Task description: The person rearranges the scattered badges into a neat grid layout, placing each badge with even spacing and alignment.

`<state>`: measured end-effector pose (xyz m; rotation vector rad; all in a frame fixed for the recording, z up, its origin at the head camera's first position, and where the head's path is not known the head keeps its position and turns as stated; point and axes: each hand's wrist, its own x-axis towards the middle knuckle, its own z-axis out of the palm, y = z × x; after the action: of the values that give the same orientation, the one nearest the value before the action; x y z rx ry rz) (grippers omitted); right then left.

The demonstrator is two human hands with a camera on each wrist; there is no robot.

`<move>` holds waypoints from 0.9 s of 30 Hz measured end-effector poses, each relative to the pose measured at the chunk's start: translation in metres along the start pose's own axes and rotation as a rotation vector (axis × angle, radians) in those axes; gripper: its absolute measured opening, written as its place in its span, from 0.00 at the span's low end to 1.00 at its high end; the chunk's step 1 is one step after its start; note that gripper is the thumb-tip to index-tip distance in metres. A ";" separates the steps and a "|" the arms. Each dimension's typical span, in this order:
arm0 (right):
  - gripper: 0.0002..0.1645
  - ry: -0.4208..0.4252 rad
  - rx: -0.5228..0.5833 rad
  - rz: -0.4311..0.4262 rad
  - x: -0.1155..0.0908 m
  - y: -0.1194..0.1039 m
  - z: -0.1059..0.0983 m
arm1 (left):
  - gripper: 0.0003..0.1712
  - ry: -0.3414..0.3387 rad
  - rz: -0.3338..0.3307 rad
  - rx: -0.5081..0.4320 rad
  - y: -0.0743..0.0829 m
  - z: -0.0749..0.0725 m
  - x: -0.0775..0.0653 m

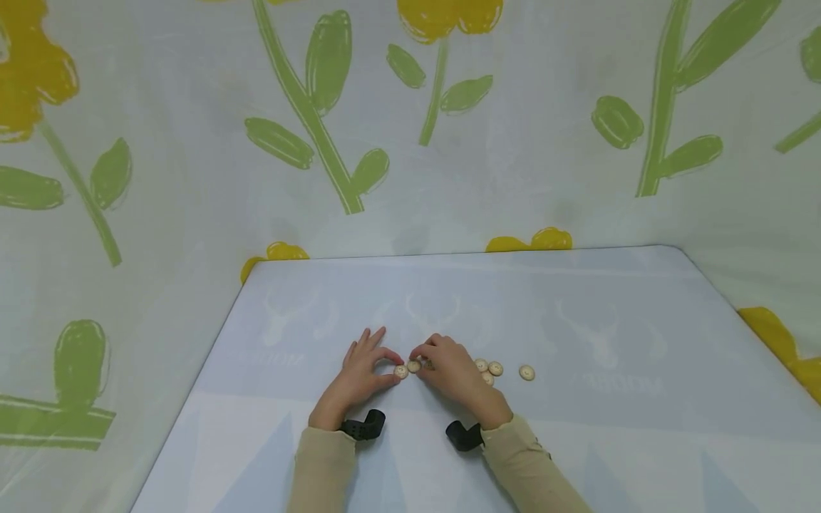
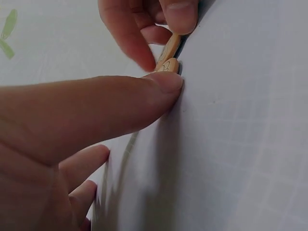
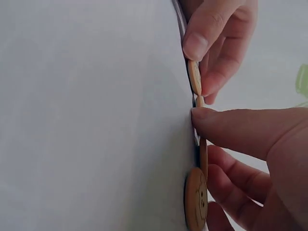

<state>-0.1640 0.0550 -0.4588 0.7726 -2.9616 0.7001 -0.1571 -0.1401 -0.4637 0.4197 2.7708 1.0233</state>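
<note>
My left grip (image 1: 363,368) pinches one wooden disc (image 1: 400,371) on the table (image 1: 487,299), and my right grip (image 1: 454,372) pinches a second disc (image 1: 414,366) just beside it. I hold both by the rims, probably so the drawn faces stay uncovered. Other discs (image 1: 495,368) lie rightward.

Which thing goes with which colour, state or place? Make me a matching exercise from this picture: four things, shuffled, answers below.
Things
1. Left hand
2. Lone disc
3. Wrist cameras
4. Flower heads

Colour, state or place
A. Black
B. To the right of the right hand, apart from the other discs
C. Yellow
D. Pinching a disc

Pairs: 1-D, 2-B, 3-A, 4-C
</note>
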 end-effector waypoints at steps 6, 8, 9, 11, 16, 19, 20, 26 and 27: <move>0.09 -0.006 -0.010 0.019 0.003 -0.002 0.000 | 0.08 0.005 -0.006 -0.003 0.000 0.000 0.001; 0.08 -0.011 -0.005 0.031 0.003 -0.003 -0.001 | 0.08 0.003 -0.010 -0.005 0.000 -0.001 0.000; 0.08 -0.011 0.001 0.041 0.003 -0.003 -0.001 | 0.08 0.004 -0.010 -0.007 0.000 -0.001 0.000; 0.09 -0.011 0.018 0.062 0.004 -0.002 -0.002 | 0.08 0.007 -0.006 -0.012 0.000 0.000 0.001; 0.10 -0.019 0.109 0.121 0.003 -0.001 -0.004 | 0.08 0.017 0.004 -0.020 0.000 0.000 0.000; 0.10 -0.028 0.157 0.138 0.002 0.001 -0.005 | 0.08 0.009 0.002 -0.021 0.000 0.000 -0.001; 0.10 -0.033 0.170 0.145 0.002 0.001 -0.005 | 0.08 0.006 0.003 -0.019 -0.001 0.001 -0.001; 0.11 -0.042 0.223 0.159 0.004 0.007 -0.008 | 0.07 0.007 0.006 -0.013 -0.002 0.001 0.000; 0.11 -0.040 0.227 0.160 0.005 0.008 -0.008 | 0.07 0.008 0.005 -0.014 -0.002 0.001 0.000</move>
<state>-0.1728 0.0624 -0.4539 0.5667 -3.0413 1.0569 -0.1575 -0.1407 -0.4655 0.4224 2.7692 1.0473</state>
